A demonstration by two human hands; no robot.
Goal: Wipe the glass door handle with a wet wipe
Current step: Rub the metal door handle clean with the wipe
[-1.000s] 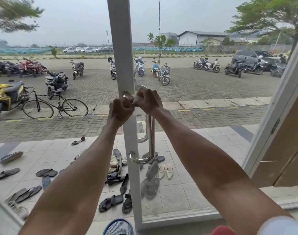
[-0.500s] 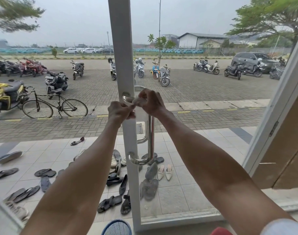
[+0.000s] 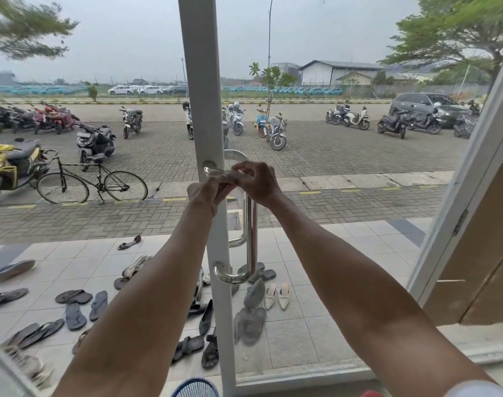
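A polished steel D-shaped handle (image 3: 249,239) is fixed to the white stile of the glass door (image 3: 204,110). Its upper arm meets the frame at a round mount (image 3: 209,167). My right hand (image 3: 257,183) and my left hand (image 3: 206,193) are both raised to the top bend of the handle. A thin, pale, translucent wet wipe (image 3: 230,176) is pinched between the fingers of both hands, just under the handle's upper arm. The handle's top corner is hidden behind my right hand.
Through the glass, several sandals and shoes (image 3: 250,316) lie on the tiled porch. Beyond are a bicycle (image 3: 91,184) and parked motorbikes. An opened white-framed door leaf (image 3: 456,224) stands at the right. A blue mesh object (image 3: 196,388) is at the bottom edge.
My left hand has risen closer to my right hand, and the wipe is now stretched between both sets of fingers near the handle's top. The arms barely shifted otherwise.
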